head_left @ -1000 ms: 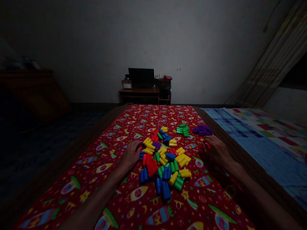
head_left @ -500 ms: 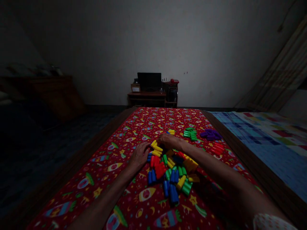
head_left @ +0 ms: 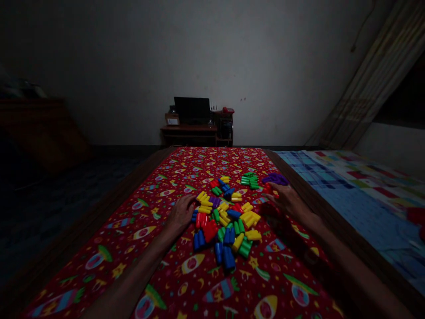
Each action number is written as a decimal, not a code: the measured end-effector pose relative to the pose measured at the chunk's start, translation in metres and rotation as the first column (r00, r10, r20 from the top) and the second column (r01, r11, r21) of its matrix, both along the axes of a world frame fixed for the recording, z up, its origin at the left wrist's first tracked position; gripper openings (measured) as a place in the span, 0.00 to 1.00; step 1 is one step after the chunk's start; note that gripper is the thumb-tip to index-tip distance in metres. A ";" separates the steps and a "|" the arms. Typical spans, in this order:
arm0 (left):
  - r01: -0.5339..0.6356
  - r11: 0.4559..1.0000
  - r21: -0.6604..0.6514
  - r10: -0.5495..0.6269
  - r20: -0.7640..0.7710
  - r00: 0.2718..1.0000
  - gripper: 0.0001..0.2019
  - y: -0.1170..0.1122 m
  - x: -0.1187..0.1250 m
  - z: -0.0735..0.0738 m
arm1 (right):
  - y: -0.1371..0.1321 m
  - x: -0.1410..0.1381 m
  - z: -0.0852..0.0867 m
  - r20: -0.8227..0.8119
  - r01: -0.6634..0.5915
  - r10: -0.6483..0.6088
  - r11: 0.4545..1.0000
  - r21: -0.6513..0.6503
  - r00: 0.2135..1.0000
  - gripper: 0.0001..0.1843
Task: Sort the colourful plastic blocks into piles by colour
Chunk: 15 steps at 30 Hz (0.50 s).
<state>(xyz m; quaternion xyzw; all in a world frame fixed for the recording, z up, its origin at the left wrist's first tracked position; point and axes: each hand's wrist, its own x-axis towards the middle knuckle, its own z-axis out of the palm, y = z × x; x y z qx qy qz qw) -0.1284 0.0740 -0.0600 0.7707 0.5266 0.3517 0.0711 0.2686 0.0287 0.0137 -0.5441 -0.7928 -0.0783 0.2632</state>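
Two hands: your left hand (head_left: 181,215) and your right hand (head_left: 288,201) lie over the printed red cloth (head_left: 159,274), one on each side of the heap, with your forearms coming in from the bottom of the view.

Left fingers (head_left: 186,204): together and lightly curled, with the tips just beside the heap's blue and yellow pieces. They show nothing held.

Right fingers (head_left: 272,195): slightly apart, reaching to the small red pegs (head_left: 267,188) just below the purple group. In this dim light, you cannot tell whether they are clamped on a peg or only touching.

Main heap: the plastic pegs (head_left: 222,221), in red, yellow, blue and green, lie in a loose cluster between your hands, flat on the cloth, many side by side in short rows.

Sorted groups: the green pegs (head_left: 249,180) sit beyond the heap, nearly touching it. The purple pegs (head_left: 275,179) lie to their right, just past your right fingertips.

Surroundings: a wooden edge (head_left: 96,219) borders the cloth, a checked quilt (head_left: 348,190) lies to your right, and a desk (head_left: 189,128) with a black monitor (head_left: 191,110) stands ahead against the wall.
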 end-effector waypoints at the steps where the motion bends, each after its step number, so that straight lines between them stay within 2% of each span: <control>1: 0.004 1.000 0.000 -0.004 0.000 1.000 0.16 0.000 0.000 0.000 | -0.007 0.020 -0.003 -0.024 0.087 -0.086 0.996 0.010 0.996 0.20; 4: 0.013 1.000 0.006 -0.013 0.003 1.000 0.17 0.001 -0.001 0.000 | -0.021 0.064 -0.018 -0.086 0.290 -0.288 0.957 0.019 0.954 0.22; 6: 0.012 1.000 0.008 -0.012 -0.001 1.000 0.17 0.003 -0.001 -0.001 | -0.023 0.077 -0.031 -0.115 0.343 -0.343 0.939 -0.019 0.932 0.22; 9: 0.013 1.000 0.017 -0.013 0.000 1.000 0.17 0.004 -0.002 -0.001 | -0.022 0.081 -0.047 -0.131 0.337 -0.348 0.936 -0.098 0.928 0.22; 11: 0.023 1.000 0.021 -0.023 -0.001 1.000 0.17 0.004 -0.002 0.001 | -0.021 0.080 -0.052 -0.112 0.305 -0.318 0.945 -0.118 0.941 0.23; 15: 0.023 1.000 0.015 -0.022 -0.018 1.000 0.17 0.002 -0.002 0.004 | -0.023 0.076 -0.042 -0.089 0.275 -0.274 0.961 -0.003 0.958 0.23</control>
